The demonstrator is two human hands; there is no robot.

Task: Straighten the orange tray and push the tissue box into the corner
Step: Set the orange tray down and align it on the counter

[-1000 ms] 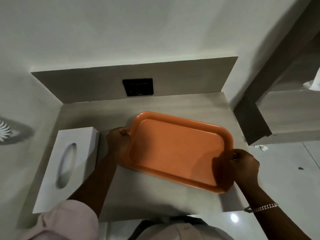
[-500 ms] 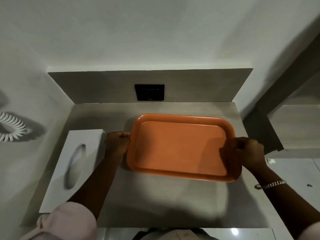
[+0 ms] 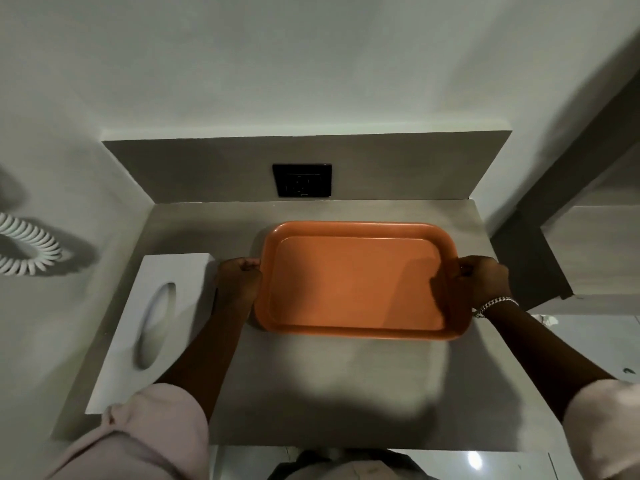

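Note:
An empty orange tray (image 3: 360,282) lies on the grey counter (image 3: 311,386), its long sides nearly parallel to the back panel. My left hand (image 3: 240,277) grips the tray's left rim. At the opposite end my right hand (image 3: 485,278), with a silver bracelet on the wrist, grips the right rim. A white tissue box (image 3: 152,323) with an oval slot lies at the counter's left side along the wall, set back from the rear corner and apart from my left hand.
A black wall socket (image 3: 302,180) sits in the grey back panel behind the tray. A white coiled cord (image 3: 27,251) hangs on the left wall. A lower grey unit (image 3: 595,251) stands to the right past the counter's edge.
Both hands have turned the tray from a skewed angle to nearly square with the back panel. The tissue box has stayed where it was.

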